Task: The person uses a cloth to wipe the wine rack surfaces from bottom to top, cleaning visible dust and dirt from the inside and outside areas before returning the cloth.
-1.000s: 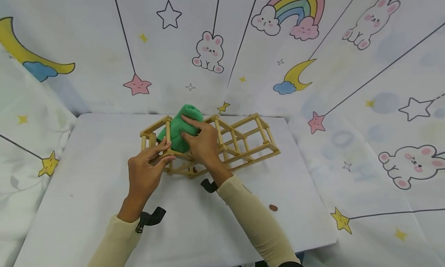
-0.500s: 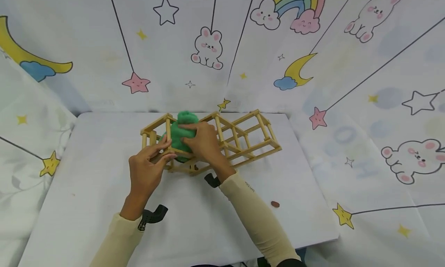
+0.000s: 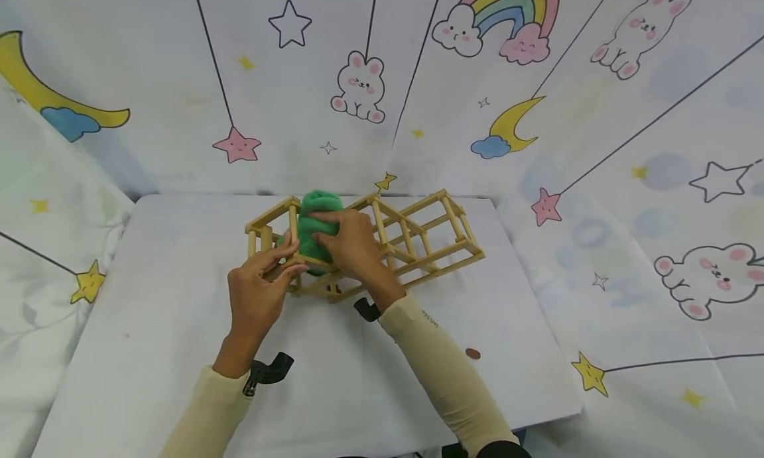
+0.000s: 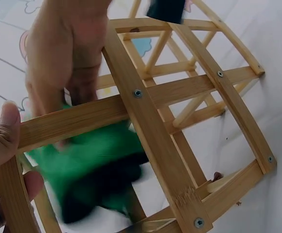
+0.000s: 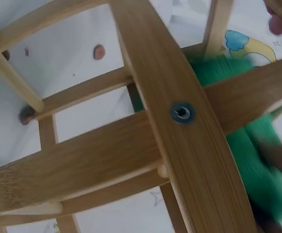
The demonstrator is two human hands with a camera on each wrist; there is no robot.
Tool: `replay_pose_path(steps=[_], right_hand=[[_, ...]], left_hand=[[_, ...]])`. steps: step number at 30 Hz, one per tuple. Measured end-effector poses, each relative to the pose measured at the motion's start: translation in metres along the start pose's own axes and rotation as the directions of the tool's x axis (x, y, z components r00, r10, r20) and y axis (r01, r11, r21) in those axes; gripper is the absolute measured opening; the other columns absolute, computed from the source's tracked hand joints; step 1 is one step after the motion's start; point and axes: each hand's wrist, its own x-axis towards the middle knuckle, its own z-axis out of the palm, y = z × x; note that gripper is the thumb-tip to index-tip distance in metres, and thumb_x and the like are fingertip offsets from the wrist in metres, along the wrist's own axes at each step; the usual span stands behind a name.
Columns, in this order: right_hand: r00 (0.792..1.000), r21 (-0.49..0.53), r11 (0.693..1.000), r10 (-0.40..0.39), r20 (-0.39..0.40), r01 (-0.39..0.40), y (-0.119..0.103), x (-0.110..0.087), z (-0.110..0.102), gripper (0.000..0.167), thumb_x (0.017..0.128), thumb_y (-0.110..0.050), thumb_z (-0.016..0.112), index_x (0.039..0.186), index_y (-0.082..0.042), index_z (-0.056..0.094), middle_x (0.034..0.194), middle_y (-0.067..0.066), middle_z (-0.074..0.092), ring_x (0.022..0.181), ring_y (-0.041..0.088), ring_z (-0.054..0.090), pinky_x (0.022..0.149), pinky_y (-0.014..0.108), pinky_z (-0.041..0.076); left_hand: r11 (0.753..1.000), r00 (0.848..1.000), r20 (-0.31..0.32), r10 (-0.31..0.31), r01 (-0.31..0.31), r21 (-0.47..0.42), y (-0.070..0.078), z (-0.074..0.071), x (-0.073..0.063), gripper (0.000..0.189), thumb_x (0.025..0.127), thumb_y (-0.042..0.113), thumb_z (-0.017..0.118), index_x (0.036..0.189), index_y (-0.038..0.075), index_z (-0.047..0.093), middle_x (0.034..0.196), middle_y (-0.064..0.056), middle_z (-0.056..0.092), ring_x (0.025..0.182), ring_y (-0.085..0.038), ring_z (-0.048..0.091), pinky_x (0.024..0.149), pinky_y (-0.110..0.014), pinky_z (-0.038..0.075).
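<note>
A bamboo rack of open square cells (image 3: 431, 258) stands on the white table. My left hand (image 3: 256, 299) pinches its near left corner; in the left wrist view the thumb (image 4: 6, 124) lies against the wooden frame. My right hand (image 3: 355, 249) pinches a soft green cloth (image 3: 316, 229), which is bunched inside a cell at the left part of the rack. In the left wrist view the green cloth (image 4: 102, 145) hangs down behind a rail, blurred, with a dark part at its lower end. The right fingertips are partly hidden by cloth and wood.
A small brown oval piece (image 3: 473, 353) lies on the white table (image 3: 358, 392) near the right forearm. Small brown bits (image 4: 218, 175) lie by the rack's base. A patterned curtain (image 3: 406, 87) stands behind the table.
The green cloth has gone lower into the cell, and my right hand has moved slightly down with it. My left hand keeps its hold on the rack.
</note>
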Motion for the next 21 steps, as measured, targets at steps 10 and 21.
replay_pose_path(steps=[10,21], right_hand=[[0.882,0.312,0.888,-0.184,-0.433,0.338,-0.017,0.011,-0.014,0.037,0.099,-0.017,0.078,0.135,-0.02,0.076,0.126,0.017,0.073,0.105,0.023,0.077,0.073,0.029,0.064],[0.971,0.43,0.873,-0.169,-0.171,0.227,-0.056,0.027,-0.013,0.025,0.097,-0.021,0.082,0.12,-0.019,0.076,0.127,0.004,0.067,0.116,0.014,0.068,0.089,0.031,0.063]], left_hand=[[0.976,0.999,-0.023,0.04,-0.033,0.217,0.002,-0.005,-0.007,0.049,0.08,0.011,0.092,0.128,0.009,0.078,0.124,-0.012,0.079,0.099,-0.03,0.076,0.077,-0.012,0.052],[0.929,0.94,-0.3,-0.161,0.246,0.275,-0.019,-0.032,-0.05,0.061,0.085,0.012,0.091,0.142,0.022,0.07,0.127,-0.01,0.079,0.104,-0.027,0.068,0.094,-0.018,0.043]])
